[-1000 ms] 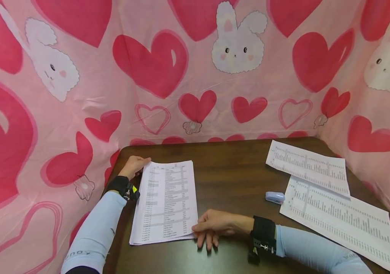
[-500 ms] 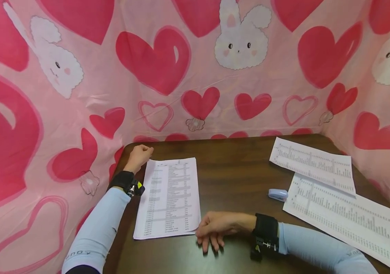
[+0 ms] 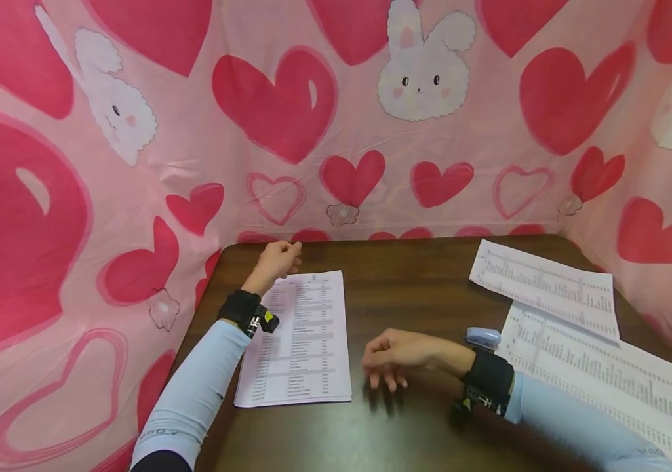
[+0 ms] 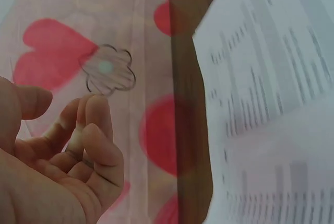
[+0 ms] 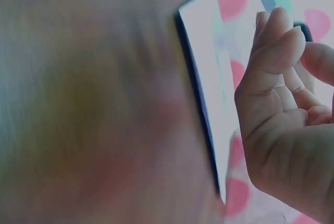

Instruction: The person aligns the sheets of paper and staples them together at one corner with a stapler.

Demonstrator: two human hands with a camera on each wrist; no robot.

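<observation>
A stack of printed sheets lies on the left half of the table, its edges nearly even. My left hand hovers by the stack's top left corner, fingers loosely bent, holding nothing. In the left wrist view a gap shows between thumb and fingertips of that hand, and the printed paper is off to its right. Right of the stack's lower corner, my right hand is above the table, apart from the paper. Its fingers are loosely curled with nothing held, as the right wrist view of the hand also shows.
A small pale blue object shaped like a mini stapler lies beyond my right wrist. Two printed papers overlap at the right, an upper one and a lower one. Pink heart-patterned cloth hangs around the dark wooden table.
My left hand has let go of the stack's top left corner and moved right. The right hand has left the lower right corner and drawn away to the right.
</observation>
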